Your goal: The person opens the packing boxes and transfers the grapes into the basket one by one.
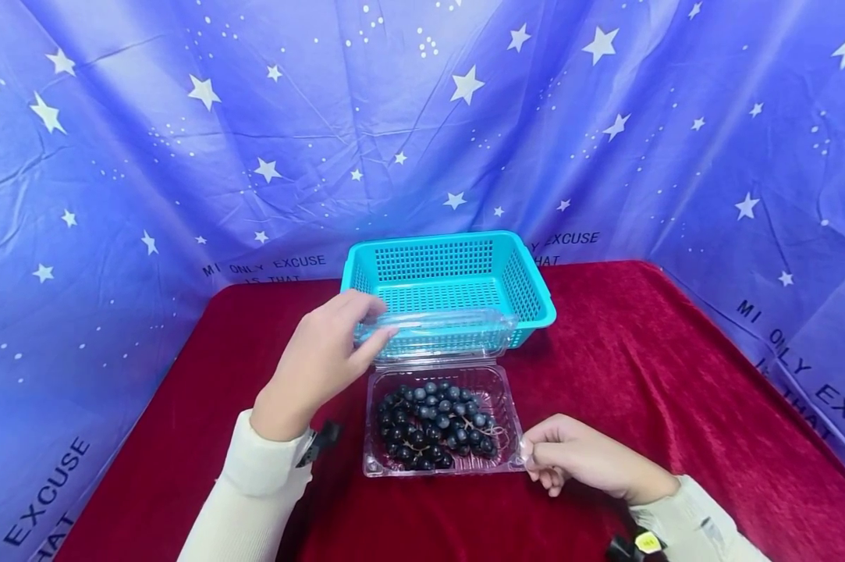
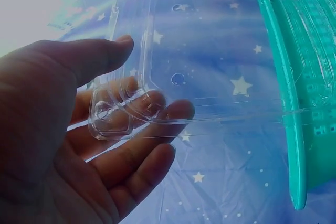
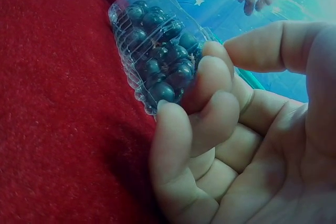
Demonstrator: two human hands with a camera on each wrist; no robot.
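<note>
A clear plastic clamshell box [image 1: 371,421] lies on the red cloth with a bunch of dark grapes [image 1: 436,425] inside. Its transparent lid [image 1: 450,332] is hinged up at the back, overlapping the basket in the head view. At the lid's left corner is my left hand [image 1: 320,355]. In the left wrist view its fingers [image 2: 178,111] show through the lid from behind, while the thumb stands apart in front. My right hand [image 1: 584,457] pinches the box's front right corner between thumb and index finger, the other fingers curled below. Grapes [image 3: 157,51] show through the box wall in the right wrist view.
A turquoise plastic basket [image 1: 544,300] with perforated walls stands just behind the box. Red velvety cloth [image 1: 619,343] covers the table. Blue star-printed curtains [image 1: 408,117] hang behind and along both sides.
</note>
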